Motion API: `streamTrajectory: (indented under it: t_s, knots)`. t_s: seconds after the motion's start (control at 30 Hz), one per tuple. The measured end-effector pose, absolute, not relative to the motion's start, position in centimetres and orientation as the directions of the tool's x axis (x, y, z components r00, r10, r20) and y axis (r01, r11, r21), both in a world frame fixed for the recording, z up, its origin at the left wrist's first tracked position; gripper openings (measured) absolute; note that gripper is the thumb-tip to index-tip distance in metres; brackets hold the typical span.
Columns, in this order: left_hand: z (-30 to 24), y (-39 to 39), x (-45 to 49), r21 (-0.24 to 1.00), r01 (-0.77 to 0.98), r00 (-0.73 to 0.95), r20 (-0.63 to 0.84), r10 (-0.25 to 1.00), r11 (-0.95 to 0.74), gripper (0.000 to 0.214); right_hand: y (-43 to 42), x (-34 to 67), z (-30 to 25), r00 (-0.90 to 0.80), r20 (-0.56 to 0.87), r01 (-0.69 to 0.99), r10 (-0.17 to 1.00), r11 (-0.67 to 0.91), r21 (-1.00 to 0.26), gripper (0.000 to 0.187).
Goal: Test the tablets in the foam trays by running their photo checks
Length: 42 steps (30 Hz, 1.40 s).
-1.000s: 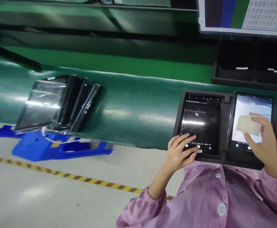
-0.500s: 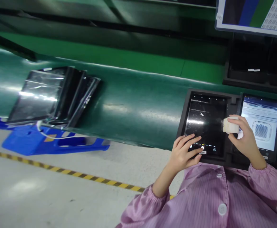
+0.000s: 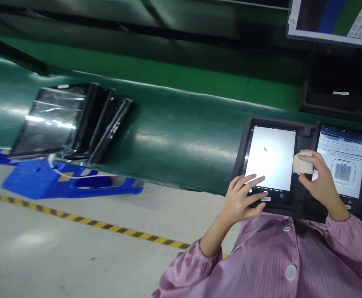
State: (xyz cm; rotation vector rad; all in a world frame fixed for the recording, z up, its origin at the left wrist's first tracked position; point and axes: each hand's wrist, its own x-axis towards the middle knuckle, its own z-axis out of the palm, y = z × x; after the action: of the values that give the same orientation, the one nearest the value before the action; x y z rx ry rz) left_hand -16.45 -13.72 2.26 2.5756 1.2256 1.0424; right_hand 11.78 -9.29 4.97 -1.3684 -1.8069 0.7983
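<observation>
Two tablets lie side by side in a black tray [image 3: 305, 142]. The left tablet [image 3: 272, 153] glows almost fully white, with a small dark mark on it and a row of camera controls below. My left hand [image 3: 241, 198] rests over its lower left corner, fingers spread. Between thumb and fingers my right hand [image 3: 319, 176] grips a white, short, rounded block [image 3: 303, 163], held above the gap between the tablets; its exact kind I cannot tell. Partly behind that hand, the right tablet [image 3: 342, 159] displays a grey picture with a striped square.
A fanned stack of dark tablets in clear film [image 3: 53, 120] lies on the green bench [image 3: 174, 140] at left. Under it are a blue plastic stool [image 3: 34, 182] and a white cable [image 3: 75, 176]. Another black tray [image 3: 326, 105] and a printed sheet [image 3: 332, 25] are at upper right.
The left tablet's screen has gone from black to bright white. Both hands keep nearly the same place, and the right still holds the white block. The view has shifted slightly.
</observation>
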Motion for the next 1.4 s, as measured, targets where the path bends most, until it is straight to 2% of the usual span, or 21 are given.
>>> streamTrajectory:
  t_s: [0.1, 0.2, 0.33, 0.4, 0.47, 0.5, 0.57, 0.6, 0.67, 0.73, 0.8, 0.9, 0.97, 1.03, 1.07, 1.1, 1.17, 1.23, 1.3, 1.4]
  knots:
    - [2.3, -13.7, -16.9, 0.466, 0.607, 0.376, 0.546, 0.749, -0.644, 0.019, -9.4, 11.2, 5.1, -0.171, 0.193, 0.536, 0.966, 0.255, -0.804, 0.045]
    - [2.5, -13.8, -17.5, 0.555, 0.601, 0.348, 0.466, 0.813, -0.575, 0.020, -9.7, 11.1, 6.2, -0.107, 0.252, 0.579, 0.962, 0.266, -0.771, 0.040]
    - [3.0, -13.7, -18.1, 0.548, 0.675, 0.392, 0.301, 0.869, -0.494, 0.044, -10.8, 15.6, 8.7, 0.111, 0.382, 0.678, 0.917, 0.212, -0.704, 0.048]
    - [3.0, -13.2, -17.9, 0.496, 0.694, 0.457, 0.255, 0.852, -0.521, 0.064, -11.7, 20.0, 9.3, 0.276, 0.436, 0.746, 0.857, 0.095, -0.659, 0.059]
    - [2.8, -12.1, -17.6, 0.441, 0.691, 0.539, 0.212, 0.815, -0.572, 0.084, -12.8, 24.7, 9.0, 0.443, 0.436, 0.833, 0.783, -0.180, -0.523, 0.059]
    - [2.7, -11.3, -17.4, 0.416, 0.688, 0.574, 0.190, 0.796, -0.595, 0.094, -13.3, 26.6, 8.5, 0.460, 0.332, 0.854, 0.823, -0.309, -0.419, 0.059]
    - [2.5, -9.3, -17.1, 0.365, 0.687, 0.614, 0.173, 0.770, -0.629, 0.104, -14.2, 29.2, 7.2, 0.484, 0.265, 0.848, 0.834, -0.371, -0.379, 0.067]
    - [2.6, -8.1, -17.0, 0.334, 0.698, 0.608, 0.191, 0.770, -0.634, 0.101, -14.6, 29.7, 6.6, 0.481, 0.238, 0.849, 0.844, -0.381, -0.366, 0.074]
    - [2.9, -5.8, -16.8, 0.277, 0.742, 0.546, 0.280, 0.789, -0.611, 0.080, -15.1, 28.9, 5.4, 0.430, 0.216, 0.872, 0.877, -0.342, -0.349, 0.082]
    - [3.7, -4.3, -16.2, 0.256, 0.779, 0.465, 0.378, 0.801, -0.573, 0.058, -15.6, 26.5, 4.6, 0.259, 0.106, 0.924, 0.960, -0.214, -0.316, 0.088]
    - [4.6, -3.9, -14.7, 0.287, 0.752, 0.460, 0.416, 0.785, -0.593, 0.048, -15.7, 23.5, 4.2, 0.082, -0.001, 0.953, 0.997, -0.079, -0.291, 0.106]
    - [5.7, -5.5, -11.4, 0.389, 0.585, 0.624, 0.345, 0.701, -0.712, 0.055, -15.2, 20.1, 3.6, -0.057, -0.101, 0.957, 0.993, 0.026, -0.289, 0.134]
    - [6.0, -7.1, -9.2, 0.464, 0.472, 0.743, 0.248, 0.621, -0.750, 0.066, -14.3, 19.4, 3.3, -0.096, -0.127, 0.957, 0.987, 0.056, -0.284, 0.143]
    - [5.9, -8.5, -7.9, 0.529, 0.406, 0.822, 0.144, 0.551, -0.745, 0.075, -13.2, 20.1, 3.2, -0.075, -0.063, 0.963, 0.995, 0.056, -0.263, 0.138]
    - [5.7, -9.0, -7.5, 0.555, 0.388, 0.848, 0.096, 0.521, -0.736, 0.078, -12.6, 20.8, 3.2, -0.042, 0.006, 0.965, 0.999, 0.042, -0.258, 0.129]
    - [5.5, -9.4, -7.4, 0.574, 0.380, 0.865, 0.057, 0.498, -0.725, 0.081, -12.2, 21.7, 3.3, 0.005, 0.086, 0.962, 0.996, 0.019, -0.272, 0.116]
    - [5.1, -9.7, -7.6, 0.600, 0.376, 0.880, 0.008, 0.475, -0.706, 0.086, -11.6, 23.6, 3.5, 0.156, 0.204, 0.910, 0.966, -0.060, -0.410, 0.087]
    - [4.6, -9.9, -7.9, 0.626, 0.371, 0.882, -0.008, 0.471, -0.686, 0.090, -11.6, 25.0, 3.4, 0.310, 0.194, 0.794, 0.931, -0.141, -0.591, 0.070]
    - [4.1, -10.1, -8.2, 0.656, 0.363, 0.880, -0.008, 0.475, -0.662, 0.093, -12.2, 25.8, 2.8, 0.391, 0.102, 0.687, 0.915, -0.216, -0.694, 0.075]
    - [3.6, -10.6, -8.4, 0.675, 0.347, 0.885, -0.004, 0.466, -0.651, 0.093, -13.6, 25.6, 1.9, 0.391, -0.022, 0.626, 0.920, -0.284, -0.726, 0.081]
